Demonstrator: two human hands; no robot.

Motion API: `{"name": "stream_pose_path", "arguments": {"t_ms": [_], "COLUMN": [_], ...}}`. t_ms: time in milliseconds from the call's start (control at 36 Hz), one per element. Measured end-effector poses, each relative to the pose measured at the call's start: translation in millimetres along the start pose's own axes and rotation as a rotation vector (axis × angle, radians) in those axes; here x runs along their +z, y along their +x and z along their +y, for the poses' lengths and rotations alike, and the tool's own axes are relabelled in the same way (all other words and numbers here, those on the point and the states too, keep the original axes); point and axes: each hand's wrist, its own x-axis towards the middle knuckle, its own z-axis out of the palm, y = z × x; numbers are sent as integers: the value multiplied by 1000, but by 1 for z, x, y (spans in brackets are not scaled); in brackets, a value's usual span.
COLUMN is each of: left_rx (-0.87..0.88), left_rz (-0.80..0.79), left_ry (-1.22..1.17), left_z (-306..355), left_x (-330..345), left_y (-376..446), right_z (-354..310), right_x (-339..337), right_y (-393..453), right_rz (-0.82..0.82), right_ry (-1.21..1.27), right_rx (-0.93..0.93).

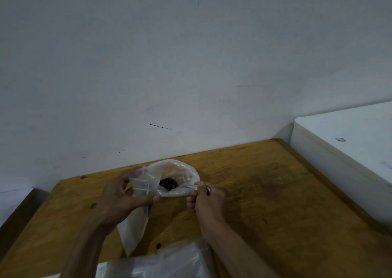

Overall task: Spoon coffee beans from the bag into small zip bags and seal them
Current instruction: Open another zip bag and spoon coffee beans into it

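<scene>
On the wooden table (265, 203) stands a translucent plastic bag (178, 168) with its mouth open toward me. A heap of dark coffee beans (168, 183) shows at that mouth, on the bowl of a metal spoon (187, 186). My right hand (204, 199) pinches the spoon's handle at the bag's right rim. My left hand (118, 197) grips a clear small zip bag (132, 233) that hangs down from the fingers, its top edge pressed against the big bag's left side. I cannot tell whether the small bag holds any beans.
A pile of clear plastic bags (167, 260) lies at the table's near edge between my forearms. A white box-like unit (343, 148) stands against the table's right side. A pale wall (191, 65) rises just behind the table.
</scene>
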Motion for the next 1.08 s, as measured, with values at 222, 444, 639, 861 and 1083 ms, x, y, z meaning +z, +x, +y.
{"name": "stream_pose_path", "arguments": {"t_ms": [222,444,639,861,1083], "left_rx": [-13,-28,-61,-79,-65], "left_rz": [-23,-34,-47,-43,-54], "left_ry": [-54,-79,-126,-187,-152], "left_z": [-4,-8,-14,-21,-16], "left_x": [-1,-2,-6,-9,-8], "left_y": [1,0,-1,-1,-1], "right_z": [-1,-1,0,2,3], "right_x": [4,5,7,11,6], "right_y": [-1,2,5,9,13], "right_rz": [22,12,7,-20,-13], "right_ry": [41,54,63,83,108], "right_rx": [83,135,159,197,204]}}
